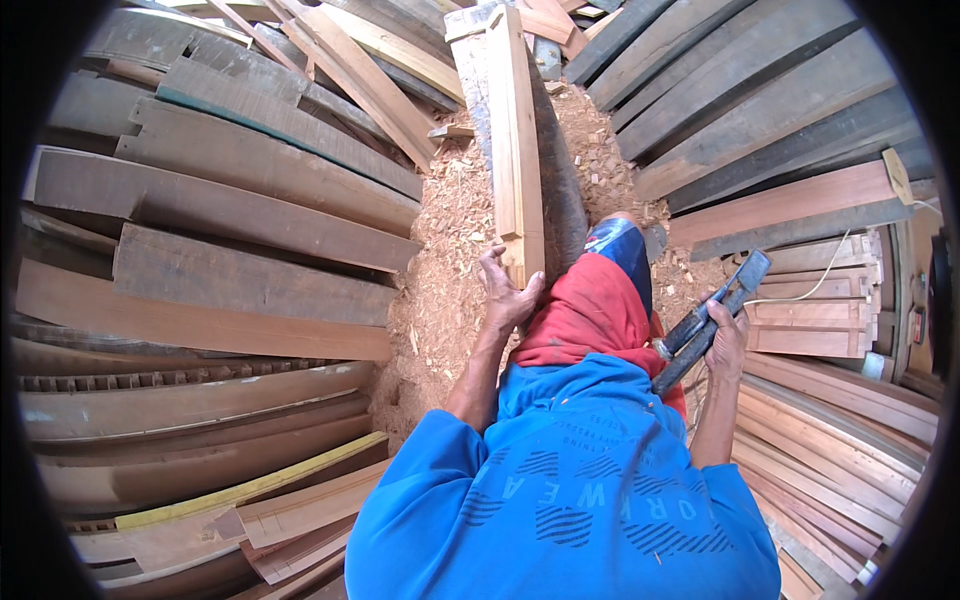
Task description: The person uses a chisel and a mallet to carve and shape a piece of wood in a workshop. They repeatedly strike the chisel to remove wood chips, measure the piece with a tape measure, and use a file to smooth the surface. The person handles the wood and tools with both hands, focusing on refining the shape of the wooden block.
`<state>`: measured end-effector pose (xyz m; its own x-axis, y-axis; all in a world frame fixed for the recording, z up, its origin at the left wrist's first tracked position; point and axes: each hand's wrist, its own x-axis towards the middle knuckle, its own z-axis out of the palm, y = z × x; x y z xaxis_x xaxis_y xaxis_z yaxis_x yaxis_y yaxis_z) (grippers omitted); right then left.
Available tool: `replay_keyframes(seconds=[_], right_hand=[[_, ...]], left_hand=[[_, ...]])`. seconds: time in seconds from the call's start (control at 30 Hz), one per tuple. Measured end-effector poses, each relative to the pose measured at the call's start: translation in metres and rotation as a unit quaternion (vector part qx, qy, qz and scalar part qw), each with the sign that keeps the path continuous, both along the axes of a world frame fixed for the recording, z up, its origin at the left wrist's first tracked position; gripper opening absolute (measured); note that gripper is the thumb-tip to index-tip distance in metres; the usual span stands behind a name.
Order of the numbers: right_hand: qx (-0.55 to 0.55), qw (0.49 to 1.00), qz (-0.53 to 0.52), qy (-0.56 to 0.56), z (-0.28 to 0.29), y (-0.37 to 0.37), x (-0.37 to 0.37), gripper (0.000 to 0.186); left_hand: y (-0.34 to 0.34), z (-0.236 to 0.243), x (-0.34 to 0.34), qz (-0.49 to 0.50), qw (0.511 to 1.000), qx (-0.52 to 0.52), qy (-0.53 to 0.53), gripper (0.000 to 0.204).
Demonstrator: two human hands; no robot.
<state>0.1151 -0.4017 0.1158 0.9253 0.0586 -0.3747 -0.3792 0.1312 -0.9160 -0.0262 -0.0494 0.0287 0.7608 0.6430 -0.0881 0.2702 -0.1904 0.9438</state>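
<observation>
stacked planks (230, 200) wall a narrow sawdust-strewn floor (450, 240) on both sides, where the left hand (508, 290) has its fingers clasped on the near end of a pale beam (515, 140), while the right hand (728, 345) grips a dark tool (712, 318).

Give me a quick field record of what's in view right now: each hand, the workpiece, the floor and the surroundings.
left hand: left hand grips the near end of the long pale squared timber piece
right hand: right hand holds a dark long-handled tool, its head up by the hand
workpiece: timber lies lengthwise away from the person, on a dark curved plank
floor: reddish wood shavings
surroundings: stacked planks left and right
</observation>
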Motion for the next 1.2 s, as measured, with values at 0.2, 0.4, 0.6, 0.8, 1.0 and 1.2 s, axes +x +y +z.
replay_keyframes(seconds=[0.2,0.4,0.6,0.8,1.0,1.2], right_hand=[[-0.008,1.000,0.010,0.000,0.006,0.006,0.002,0.028],[0.008,1.000,-0.003,-0.013,0.007,0.013,0.000,0.029],[0.006,1.000,0.015,-0.016,0.006,0.008,0.001,0.029],[0.013,0.999,0.029,-0.025,0.016,0.011,-0.003,0.026],[0.023,0.999,0.033,-0.017,0.013,0.014,-0.003,0.026],[0.032,0.997,0.045,-0.045,0.003,0.005,-0.001,0.026]], left_hand=[[0.018,-0.010,0.016,0.044,0.950,0.301,0.070,0.078],[0.006,-0.002,0.017,-0.038,0.898,0.387,0.206,0.075],[-0.034,0.021,0.045,-0.138,0.909,0.373,0.129,0.059],[-0.018,0.036,0.028,0.007,0.942,0.294,0.164,0.089],[0.010,0.022,-0.002,-0.140,0.887,0.329,0.291,0.097],[0.021,0.007,-0.007,-0.126,0.908,0.357,0.182,0.065]])
